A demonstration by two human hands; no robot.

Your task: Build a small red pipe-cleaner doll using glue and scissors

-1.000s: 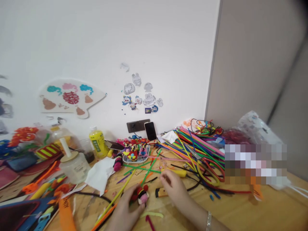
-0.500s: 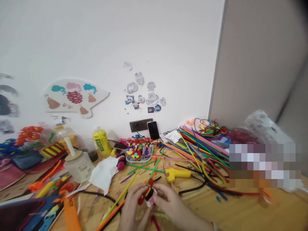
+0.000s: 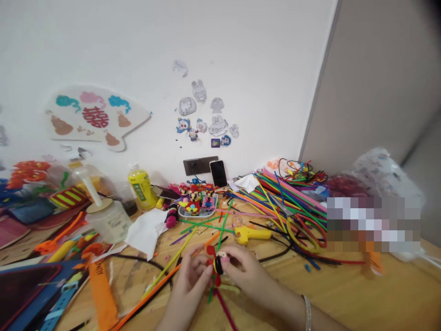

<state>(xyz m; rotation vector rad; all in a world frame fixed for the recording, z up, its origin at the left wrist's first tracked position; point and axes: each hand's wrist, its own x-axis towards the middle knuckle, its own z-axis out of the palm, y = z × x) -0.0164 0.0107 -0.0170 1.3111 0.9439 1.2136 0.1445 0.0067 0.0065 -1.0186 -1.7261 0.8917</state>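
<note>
Both hands hold a small pipe-cleaner doll (image 3: 217, 265) with red, yellow, black and pale pink parts, low in the middle of the view. My left hand (image 3: 195, 276) pinches its red side between thumb and fingers. My right hand (image 3: 243, 269) grips the pink and cream end; a bracelet shows on that wrist. Beneath the hands lie a dark red pipe cleaner (image 3: 225, 310) and a green pipe cleaner (image 3: 225, 228). Beyond them, several similar finished dolls (image 3: 195, 200) stand in a small white tray (image 3: 197, 216).
A yellow glue gun (image 3: 253, 233) lies right of centre, near a large heap of coloured pipe cleaners (image 3: 296, 207). White tissue (image 3: 146, 233), a glass jar (image 3: 109, 223) and a yellow bottle (image 3: 142, 186) stand left. A phone (image 3: 218, 174) leans at the wall. Plastic bags (image 3: 386, 177) lie far right.
The doll has been turned in my hands, so its pink end now points right and its red parts stand up and down on the left. The camera view has tilted down slightly.
</note>
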